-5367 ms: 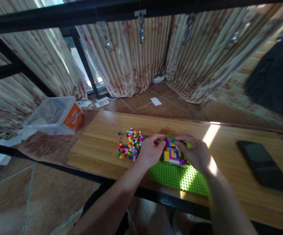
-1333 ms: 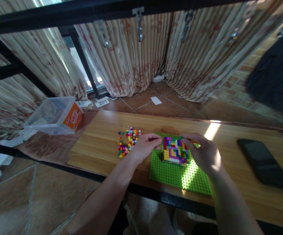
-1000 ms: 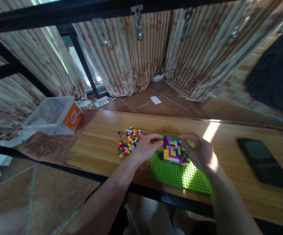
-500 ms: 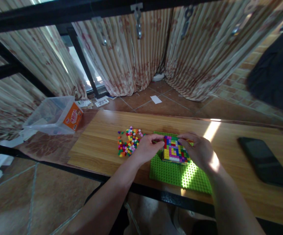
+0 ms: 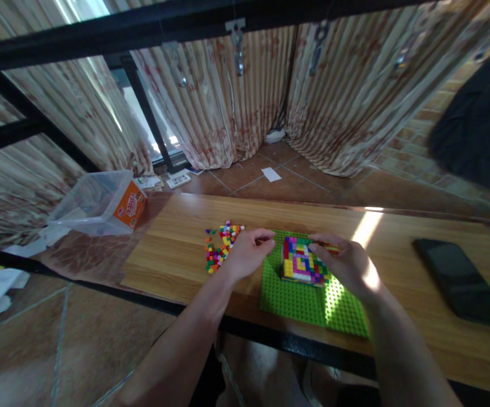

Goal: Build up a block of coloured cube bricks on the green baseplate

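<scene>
A multicoloured toy brick build [image 5: 300, 261] sits on a green studded baseplate [image 5: 289, 302] on the table. My left hand [image 5: 247, 254] is just left of the build, apart from it. Its thumb and fingers are apart, with nothing visible between them. My right hand [image 5: 344, 260] curls over the build's far right corner with thumb and fingers close together. Red and yellow bricks show beneath those fingers; whether they are loose or part of the build is hard to tell. Loose small bricks [image 5: 214, 259] lie beyond my left hand, which partly hides them.
A black phone [image 5: 461, 282] lies on the wooden table [image 5: 164, 243] at the right. A clear plastic bin [image 5: 94, 203] with an orange label stands past the table's left end. A dark metal bar [image 5: 143, 37] crosses above, before striped curtains [image 5: 245, 102].
My left hand has drawn away from the build toward the left, its thumb and fingers now apart. The right hand stays at the far right corner. The view has shifted slightly.
</scene>
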Available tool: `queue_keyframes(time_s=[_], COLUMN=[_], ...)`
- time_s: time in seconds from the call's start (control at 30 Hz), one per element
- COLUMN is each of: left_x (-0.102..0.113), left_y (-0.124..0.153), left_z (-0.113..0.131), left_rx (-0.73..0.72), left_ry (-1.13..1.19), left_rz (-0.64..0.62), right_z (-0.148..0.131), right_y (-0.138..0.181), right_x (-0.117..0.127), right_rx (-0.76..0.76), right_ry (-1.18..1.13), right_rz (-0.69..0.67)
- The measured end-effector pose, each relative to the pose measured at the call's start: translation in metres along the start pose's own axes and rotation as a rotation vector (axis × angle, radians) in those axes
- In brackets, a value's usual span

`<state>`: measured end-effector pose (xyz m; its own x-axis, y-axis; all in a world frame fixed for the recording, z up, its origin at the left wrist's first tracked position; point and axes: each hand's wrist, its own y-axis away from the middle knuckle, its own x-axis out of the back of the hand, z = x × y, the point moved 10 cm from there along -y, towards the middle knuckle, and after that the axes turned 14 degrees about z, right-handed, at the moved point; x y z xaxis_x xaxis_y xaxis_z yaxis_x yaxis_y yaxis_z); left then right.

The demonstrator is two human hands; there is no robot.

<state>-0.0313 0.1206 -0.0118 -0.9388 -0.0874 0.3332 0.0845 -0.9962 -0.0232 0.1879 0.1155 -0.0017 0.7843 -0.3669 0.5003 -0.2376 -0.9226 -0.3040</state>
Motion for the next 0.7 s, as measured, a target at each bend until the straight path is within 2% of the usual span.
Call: queue_keyframes(time_s=[0.13,0.23,0.37,0.53,0.7], left_x=[0.034,0.046,0.039,0.018,0.014], left_y=[-0.011,-0.014,-0.012,-0.008,-0.011], left_z=[0.003,0.003,0.0,0.007,0.005], left_rx=[-0.093,-0.148,-0.194,-0.326,-0.318], left_ry=[-0.297,-0.546,-0.724,-0.82,-0.912], left_rz=[0.14,0.173,0.132,0.103,0.139], right_z=[0.011,0.016,0.012,0.008,0.013], right_y=[-0.003,-0.005,-0.005,-0.003,-0.002], right_x=[0.025,0.037,0.038,0.032,0.03], right_rx=[-0.033,-0.077,-0.066,-0.03,-0.028], right_ry=[-0.064,0.0,0.031,0.021,0.012], right_rz=[0.182,0.28,0.326,0.294,0.27])
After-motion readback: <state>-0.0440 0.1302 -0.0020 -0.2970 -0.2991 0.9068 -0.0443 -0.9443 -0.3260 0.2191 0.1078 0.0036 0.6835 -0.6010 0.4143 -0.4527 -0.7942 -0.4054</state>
